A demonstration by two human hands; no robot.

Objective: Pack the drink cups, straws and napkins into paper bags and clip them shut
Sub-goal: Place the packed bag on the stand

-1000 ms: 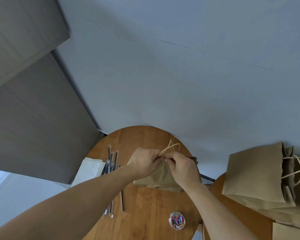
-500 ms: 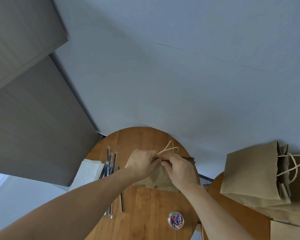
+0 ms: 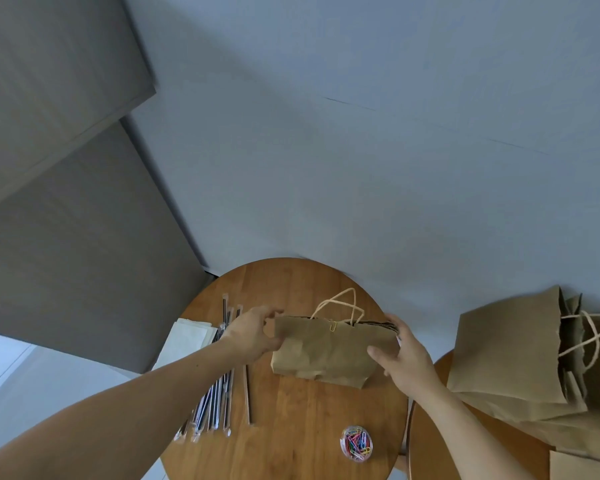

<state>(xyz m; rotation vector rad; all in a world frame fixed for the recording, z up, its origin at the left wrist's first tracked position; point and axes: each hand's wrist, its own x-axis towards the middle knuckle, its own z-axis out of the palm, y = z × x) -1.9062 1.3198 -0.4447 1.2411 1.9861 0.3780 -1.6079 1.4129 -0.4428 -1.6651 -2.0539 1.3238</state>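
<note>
Paper bag (image 3: 326, 355) at lower centre, over the wooden surface (image 3: 291, 431). Its mouth is pressed flat, with a gold clip (image 3: 332, 326) on the top edge. Left hand (image 3: 253, 336) grips the bag's left edge. Right hand (image 3: 407, 356) grips the right edge, thumb in front. Judgement: clipping of this bag looks done. Next move: carry it upright toward the other bags (image 3: 513, 355) at lower right.

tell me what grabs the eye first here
A brown paper bag, held at its ends by the left hand and right hand, is at the middle of the round table, with a gold clip on its top edge. Nearer the camera is a tub of bright paper clips; wrapped straws lie to the left.
</note>
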